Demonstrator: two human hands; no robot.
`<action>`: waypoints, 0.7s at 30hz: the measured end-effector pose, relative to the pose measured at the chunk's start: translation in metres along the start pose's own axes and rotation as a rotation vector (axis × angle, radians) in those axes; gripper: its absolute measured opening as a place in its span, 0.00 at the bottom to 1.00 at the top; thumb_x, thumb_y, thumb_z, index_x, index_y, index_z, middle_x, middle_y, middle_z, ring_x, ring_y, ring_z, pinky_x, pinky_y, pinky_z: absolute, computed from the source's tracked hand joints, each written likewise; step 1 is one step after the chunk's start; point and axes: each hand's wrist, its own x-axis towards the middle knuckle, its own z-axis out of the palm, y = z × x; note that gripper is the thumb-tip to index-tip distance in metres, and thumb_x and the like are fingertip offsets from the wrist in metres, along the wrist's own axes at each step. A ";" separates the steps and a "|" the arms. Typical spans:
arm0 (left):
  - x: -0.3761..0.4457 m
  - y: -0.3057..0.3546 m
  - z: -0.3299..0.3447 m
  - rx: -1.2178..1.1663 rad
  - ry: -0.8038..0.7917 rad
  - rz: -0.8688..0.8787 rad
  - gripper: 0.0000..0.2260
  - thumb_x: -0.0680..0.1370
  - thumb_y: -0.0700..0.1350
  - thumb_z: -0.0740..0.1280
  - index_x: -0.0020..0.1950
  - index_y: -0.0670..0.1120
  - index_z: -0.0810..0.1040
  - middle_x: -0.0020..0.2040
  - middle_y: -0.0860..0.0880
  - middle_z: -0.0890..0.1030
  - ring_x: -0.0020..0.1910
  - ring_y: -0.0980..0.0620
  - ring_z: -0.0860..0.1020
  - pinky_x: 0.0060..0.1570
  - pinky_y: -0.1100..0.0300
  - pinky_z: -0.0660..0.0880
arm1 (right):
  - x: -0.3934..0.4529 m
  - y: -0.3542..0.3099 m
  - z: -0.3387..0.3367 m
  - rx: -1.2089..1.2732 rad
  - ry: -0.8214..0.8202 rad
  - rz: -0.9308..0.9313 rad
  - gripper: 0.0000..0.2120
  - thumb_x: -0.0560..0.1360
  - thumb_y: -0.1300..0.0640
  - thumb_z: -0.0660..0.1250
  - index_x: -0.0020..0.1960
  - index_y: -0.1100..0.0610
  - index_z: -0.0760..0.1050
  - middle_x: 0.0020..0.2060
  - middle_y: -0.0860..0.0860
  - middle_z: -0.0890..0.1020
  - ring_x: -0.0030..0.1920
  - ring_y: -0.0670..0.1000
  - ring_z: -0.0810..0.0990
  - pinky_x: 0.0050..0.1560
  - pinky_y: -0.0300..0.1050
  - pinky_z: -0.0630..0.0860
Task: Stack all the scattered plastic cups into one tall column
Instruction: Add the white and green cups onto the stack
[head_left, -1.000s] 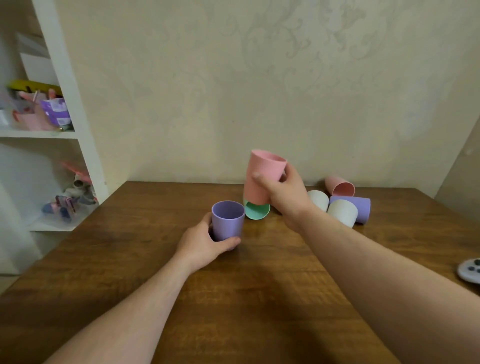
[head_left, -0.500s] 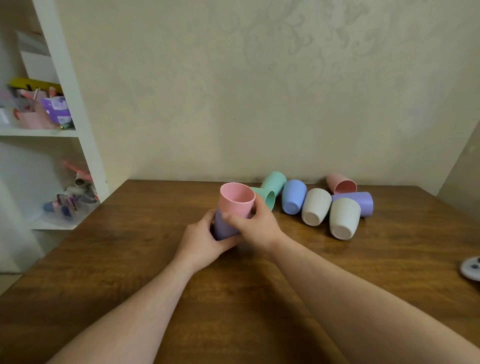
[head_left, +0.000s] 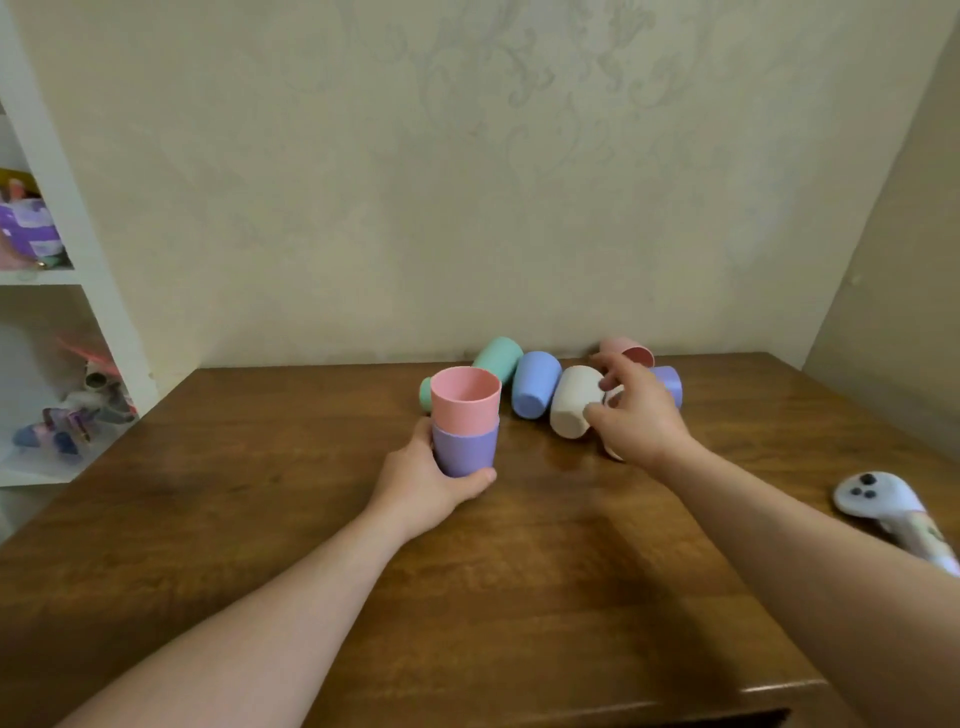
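Observation:
A pink cup sits nested upright in a purple cup on the wooden table. My left hand grips the purple cup from the near left. Behind lie cups on their sides: two green ones, a blue one, a white one, a pink one and a purple one. My right hand hovers with fingers apart over a second white cup, mostly hidden under it, and touches the first white cup's side.
A white game controller lies at the table's right edge. White shelves with toys and boxes stand at the left. The wall rises right behind the cups.
My right hand lowered the pink cup into the purple cup, let go of it and moved right to the white cups. My left hand stayed on the purple cup.

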 end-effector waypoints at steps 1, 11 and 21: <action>0.000 0.005 0.007 -0.012 -0.019 0.011 0.38 0.68 0.61 0.83 0.73 0.56 0.70 0.65 0.54 0.84 0.57 0.50 0.82 0.51 0.56 0.76 | 0.008 0.013 -0.010 -0.008 0.056 0.071 0.25 0.77 0.56 0.69 0.73 0.48 0.72 0.60 0.51 0.77 0.55 0.54 0.78 0.51 0.48 0.74; 0.004 0.017 0.039 0.050 -0.045 0.062 0.43 0.65 0.69 0.80 0.75 0.61 0.68 0.62 0.58 0.84 0.57 0.52 0.84 0.56 0.50 0.83 | 0.049 0.059 0.002 0.011 -0.046 0.572 0.52 0.74 0.30 0.66 0.86 0.48 0.41 0.75 0.63 0.70 0.70 0.67 0.74 0.63 0.59 0.76; 0.006 0.015 0.038 0.033 -0.045 0.053 0.39 0.68 0.67 0.81 0.74 0.59 0.69 0.63 0.57 0.83 0.58 0.53 0.82 0.57 0.52 0.82 | 0.033 0.065 0.020 -0.217 -0.093 0.518 0.50 0.70 0.34 0.66 0.82 0.38 0.40 0.69 0.61 0.73 0.64 0.66 0.76 0.62 0.62 0.78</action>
